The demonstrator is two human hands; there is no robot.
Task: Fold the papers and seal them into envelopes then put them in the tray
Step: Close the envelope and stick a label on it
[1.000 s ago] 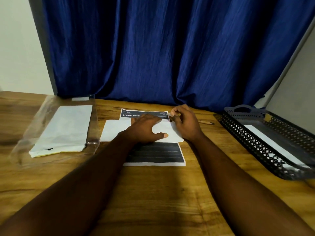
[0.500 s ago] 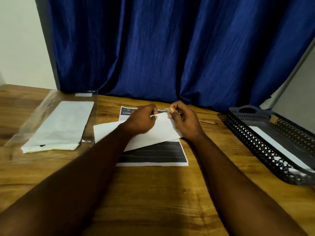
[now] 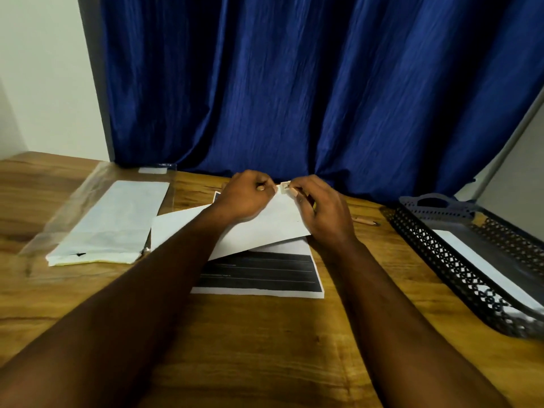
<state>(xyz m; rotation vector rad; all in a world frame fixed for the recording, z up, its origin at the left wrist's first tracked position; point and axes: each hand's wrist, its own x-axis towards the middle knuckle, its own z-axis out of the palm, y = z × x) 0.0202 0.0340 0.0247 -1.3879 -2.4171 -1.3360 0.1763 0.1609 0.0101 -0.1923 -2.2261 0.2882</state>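
A white envelope [image 3: 265, 228] is held tilted above the printed paper stack [image 3: 262, 275] in the middle of the wooden table. My left hand [image 3: 245, 195] pinches the envelope's upper edge. My right hand [image 3: 319, 207] grips its right end, with the fingertips on a small white strip at the top corner. Both hands meet at that corner, fingers closed on the envelope. A black mesh tray [image 3: 459, 260] at the right holds a white envelope [image 3: 482, 266]. What is inside the held envelope is hidden.
A clear plastic sleeve with a pile of white envelopes [image 3: 112, 225] lies at the left. A pencil [image 3: 366, 221] rests between the papers and the tray. A blue curtain [image 3: 294, 83] hangs just behind the table's far edge.
The envelope lay flat under my left palm; now it is lifted and tilted, its right end raised. My left hand has moved up to the top corner beside my right fingers.
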